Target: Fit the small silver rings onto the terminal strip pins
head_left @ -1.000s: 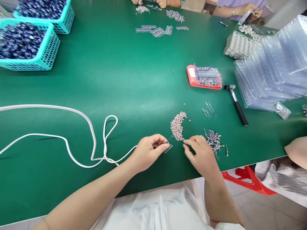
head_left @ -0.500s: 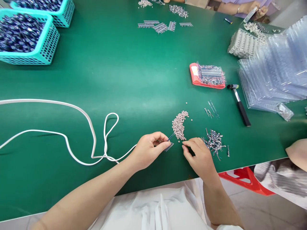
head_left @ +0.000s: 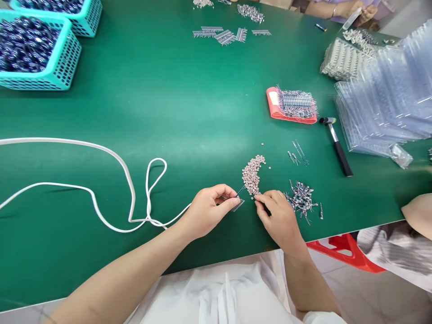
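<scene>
My left hand (head_left: pixel 211 209) pinches a small comb-like metal strip (head_left: pixel 238 205) between thumb and forefinger. A thin dark blue pin (head_left: pixel 240 191) sticks out above the fingertips towards a pile of small round pinkish discs (head_left: pixel 251 173). At the near end of that pile, my right hand (head_left: pixel 278 218) has its forefinger tip beside the lowest discs, with the thumb a little apart below. Nothing shows between those fingers. Close to the right knuckles lies a heap of small metal pieces with wire legs (head_left: pixel 301 197).
A white cable (head_left: pixel 131 193) loops across the left. Right of the discs lie a black-handled hammer (head_left: pixel 339 153) and a red packet (head_left: pixel 293 106) bearing pin strips. Clear plastic trays (head_left: pixel 381 103) stack at right. Turquoise baskets (head_left: pixel 64 67) stand far left. Other people's hands (head_left: pixel 361 12) work opposite.
My right hand has shifted slightly up and left, bringing the forefinger to the near edge of the disc pile. The left hand keeps its pinch almost in place.
</scene>
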Motion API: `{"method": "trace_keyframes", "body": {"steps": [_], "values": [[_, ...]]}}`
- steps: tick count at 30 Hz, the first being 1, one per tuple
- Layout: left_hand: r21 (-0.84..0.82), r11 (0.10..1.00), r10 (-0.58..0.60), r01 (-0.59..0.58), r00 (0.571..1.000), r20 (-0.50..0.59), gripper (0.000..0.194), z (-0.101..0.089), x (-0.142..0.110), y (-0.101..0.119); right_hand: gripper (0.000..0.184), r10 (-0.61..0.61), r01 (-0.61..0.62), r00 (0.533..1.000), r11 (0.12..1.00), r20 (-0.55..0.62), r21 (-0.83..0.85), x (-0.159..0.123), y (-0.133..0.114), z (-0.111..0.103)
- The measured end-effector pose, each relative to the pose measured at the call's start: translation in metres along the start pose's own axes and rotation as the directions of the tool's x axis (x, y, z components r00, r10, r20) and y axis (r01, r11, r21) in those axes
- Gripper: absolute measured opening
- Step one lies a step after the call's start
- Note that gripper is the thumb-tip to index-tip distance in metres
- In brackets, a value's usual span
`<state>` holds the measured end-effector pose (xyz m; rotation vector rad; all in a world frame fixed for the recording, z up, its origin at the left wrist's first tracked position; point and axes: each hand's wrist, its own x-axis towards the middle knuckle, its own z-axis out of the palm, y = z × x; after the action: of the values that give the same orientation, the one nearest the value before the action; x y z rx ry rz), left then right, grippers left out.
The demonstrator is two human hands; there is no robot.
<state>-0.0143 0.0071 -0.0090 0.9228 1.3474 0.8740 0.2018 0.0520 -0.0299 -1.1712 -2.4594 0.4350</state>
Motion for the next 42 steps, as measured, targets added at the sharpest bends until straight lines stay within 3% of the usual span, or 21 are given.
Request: {"method": "trace_keyframes", "body": {"steps": [10, 19, 21, 25, 29, 35, 42], "values": [[-0.025, 1.000, 0.008, -0.008, 1.000, 0.000, 0.020, 0.000, -0.001, 0.000, 0.018, -0.133, 0.134, 0.991, 0.989, 0.025, -0.066, 0.000, 0.003, -0.001], [0.009, 1.000, 0.022, -0.022, 1.000, 0.008, 0.018, 0.000, -0.001, 0.000, 0.013, -0.167, 0.171, 0.985, 0.975, 0.044, -0.139, 0.012, 0.005, 0.007], [0.013, 0.999, 0.050, -0.050, 0.998, 0.026, 0.016, 0.001, -0.003, 0.003, 0.013, -0.159, 0.158, 0.987, 0.983, -0.009, -0.096, 0.012, 0.003, 0.007], [0.017, 0.985, 0.170, -0.173, 0.979, 0.109, 0.008, 0.002, -0.010, 0.011, 0.011, -0.065, 0.089, 0.987, 0.982, -0.145, 0.169, 0.008, -0.008, -0.002], [-0.004, 0.965, 0.259, -0.261, 0.954, 0.149, 0.005, 0.005, -0.017, 0.014, 0.014, -0.010, 0.064, 0.981, 0.958, -0.192, 0.279, 0.006, -0.021, -0.011], [-0.098, 0.955, 0.289, -0.278, 0.949, 0.124, 0.004, 0.010, -0.023, 0.010, 0.022, -0.053, 0.147, 0.934, 0.959, -0.354, 0.243, 0.008, -0.029, -0.007], [-0.263, 0.944, 0.239, -0.199, 0.962, 0.132, 0.004, 0.013, -0.026, 0.011, 0.026, -0.055, 0.134, 0.907, 0.977, -0.419, 0.163, 0.005, -0.030, -0.005]]}}
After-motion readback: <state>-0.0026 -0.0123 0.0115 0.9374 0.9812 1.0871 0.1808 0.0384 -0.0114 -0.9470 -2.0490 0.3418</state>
